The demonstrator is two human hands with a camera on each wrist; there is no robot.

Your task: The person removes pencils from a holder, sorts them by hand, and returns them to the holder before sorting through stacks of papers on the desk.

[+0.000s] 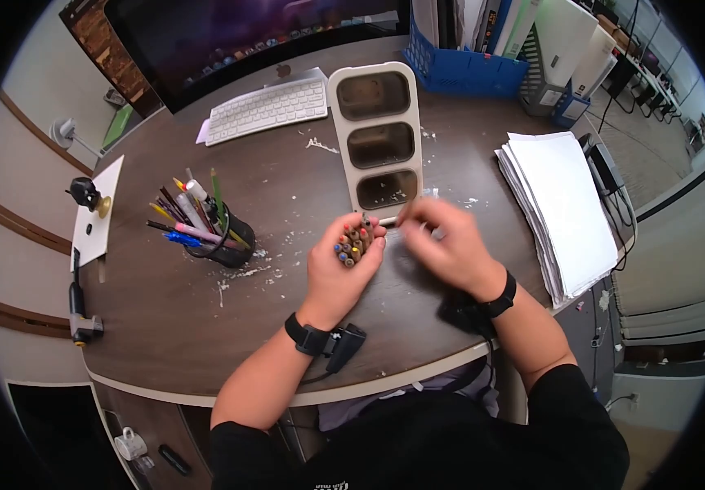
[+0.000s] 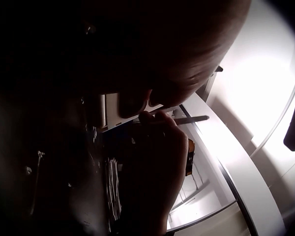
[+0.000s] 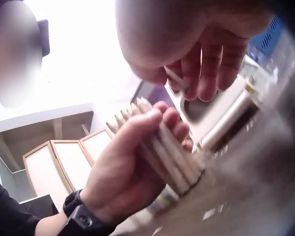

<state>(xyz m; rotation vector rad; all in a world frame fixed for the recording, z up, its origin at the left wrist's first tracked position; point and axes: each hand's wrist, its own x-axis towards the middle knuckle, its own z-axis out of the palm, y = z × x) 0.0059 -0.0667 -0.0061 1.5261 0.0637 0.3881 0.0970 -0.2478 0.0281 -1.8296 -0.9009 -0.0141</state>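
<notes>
- The bundle of slim wooden pencils is upright-ish in my left hand, fingers and thumb wrapped round it, pointy tips up, some red, blue and yellow.
- My right hand is just beside it, thumb and fingertips nearly closed, pinching a thin, straight stick.
- Smooth, pale three-slot tray with rounded wells just beyond my hands.
- Dark wood-grain desk, white crumbly bits all over, black pen cup off left, paper stack right.
- Wood-framed folding screen in the room.
</notes>
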